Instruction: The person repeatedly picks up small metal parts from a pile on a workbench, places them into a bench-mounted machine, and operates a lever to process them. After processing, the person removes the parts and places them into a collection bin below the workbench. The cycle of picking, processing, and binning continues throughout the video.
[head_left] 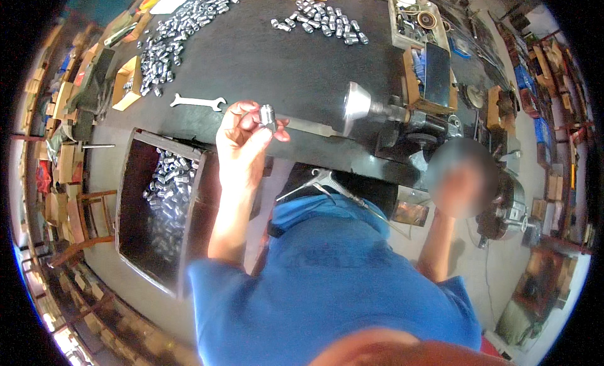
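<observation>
My left hand [242,149] is raised over the front edge of the dark bench [251,64]. Its thumb and fingers pinch a small threaded metal fitting [267,117], thread end up. On the bench just left of it lies an open-ended wrench [197,102]. To the right, my right hand [459,186] is beside a dark bench machine [418,136] with a shiny metal cone [357,103] at its near end. A blurred patch covers that hand, so its fingers cannot be made out.
Below the bench at left stands a deep dark bin [192,215] with many fittings inside. Loose fittings [179,35] are heaped at the back left, with another pile [327,20] at back centre. A small carton [128,83] sits left; a parts tray [402,35] stands back right.
</observation>
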A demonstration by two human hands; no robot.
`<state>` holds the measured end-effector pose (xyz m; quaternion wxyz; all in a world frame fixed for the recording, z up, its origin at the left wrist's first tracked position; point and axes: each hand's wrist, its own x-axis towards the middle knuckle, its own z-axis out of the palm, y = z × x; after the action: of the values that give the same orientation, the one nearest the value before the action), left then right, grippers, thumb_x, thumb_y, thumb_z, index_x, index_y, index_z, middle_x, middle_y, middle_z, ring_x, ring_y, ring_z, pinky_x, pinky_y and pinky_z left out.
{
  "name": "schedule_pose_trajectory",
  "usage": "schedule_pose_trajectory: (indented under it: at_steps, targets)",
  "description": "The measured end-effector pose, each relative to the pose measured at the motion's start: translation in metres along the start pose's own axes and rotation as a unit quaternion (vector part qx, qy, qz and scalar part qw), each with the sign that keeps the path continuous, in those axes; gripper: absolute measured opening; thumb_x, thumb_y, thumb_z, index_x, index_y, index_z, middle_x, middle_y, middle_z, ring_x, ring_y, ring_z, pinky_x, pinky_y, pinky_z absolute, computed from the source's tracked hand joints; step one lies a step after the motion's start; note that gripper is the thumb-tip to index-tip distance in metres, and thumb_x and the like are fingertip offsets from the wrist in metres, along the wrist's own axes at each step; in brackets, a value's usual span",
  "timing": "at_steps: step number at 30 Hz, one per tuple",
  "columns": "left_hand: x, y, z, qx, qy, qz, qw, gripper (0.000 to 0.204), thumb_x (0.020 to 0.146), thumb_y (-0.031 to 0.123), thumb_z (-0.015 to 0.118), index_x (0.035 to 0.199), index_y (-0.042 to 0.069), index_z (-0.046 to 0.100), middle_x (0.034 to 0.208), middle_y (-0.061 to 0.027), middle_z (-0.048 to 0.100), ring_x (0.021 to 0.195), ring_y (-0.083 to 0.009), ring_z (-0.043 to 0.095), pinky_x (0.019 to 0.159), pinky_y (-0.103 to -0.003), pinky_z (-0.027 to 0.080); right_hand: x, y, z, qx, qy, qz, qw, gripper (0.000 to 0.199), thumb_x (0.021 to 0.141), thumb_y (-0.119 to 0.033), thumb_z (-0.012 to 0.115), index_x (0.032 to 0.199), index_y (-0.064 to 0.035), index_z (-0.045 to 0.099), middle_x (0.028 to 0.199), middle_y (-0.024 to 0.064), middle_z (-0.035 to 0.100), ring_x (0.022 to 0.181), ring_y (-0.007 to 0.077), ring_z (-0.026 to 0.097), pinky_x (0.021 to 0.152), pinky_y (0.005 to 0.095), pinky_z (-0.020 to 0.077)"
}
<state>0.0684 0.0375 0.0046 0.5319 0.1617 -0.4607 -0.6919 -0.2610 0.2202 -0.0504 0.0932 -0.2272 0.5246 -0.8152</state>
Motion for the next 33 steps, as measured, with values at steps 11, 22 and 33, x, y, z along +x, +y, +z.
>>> schedule_pose_trajectory:
  at_steps: [11, 22, 33]
  targets:
    - [-0.014, 0.017, 0.004, 0.187, 0.156, 0.098, 0.965, 0.044, 0.065, -0.004, 0.070, 0.104, -0.001, 0.051, 0.095, -0.0054, 0.055, 0.084, -0.0108, 0.050, 0.078, -0.024, 0.041, 0.026, 0.050, 0.003, 0.033, 0.042, 0.162, 0.985, 0.014, 0.081, -0.011, 0.045, 0.083, -0.0009, 0.055, 0.062, -0.0026, 0.042, 0.048, 0.0057, 0.034, 0.040, 0.0192, 0.0226]
    - [-0.058, 0.075, -0.039, 0.559, 0.290, 0.005, 0.777, 0.038, 0.071, -0.002, 0.065, 0.105, -0.004, 0.051, 0.091, -0.0086, 0.060, 0.078, -0.0134, 0.056, 0.072, -0.025, 0.045, 0.019, 0.043, 0.000, 0.067, 0.013, 0.161, 0.985, 0.018, 0.080, -0.013, 0.042, 0.083, 0.0013, 0.051, 0.061, 0.0008, 0.040, 0.047, 0.0069, 0.028, 0.040, 0.0197, 0.0218]
    - [-0.056, 0.103, -0.028, 0.707, 0.336, 0.052, 0.620, 0.029, 0.080, 0.015, 0.061, 0.102, -0.004, 0.057, 0.093, -0.0146, 0.063, 0.079, -0.0153, 0.058, 0.072, -0.028, 0.047, 0.020, 0.048, -0.007, 0.058, -0.018, 0.134, 0.989, 0.014, 0.082, -0.012, 0.046, 0.083, 0.0006, 0.051, 0.061, -0.0001, 0.042, 0.051, 0.0063, 0.034, 0.041, 0.0193, 0.0243]
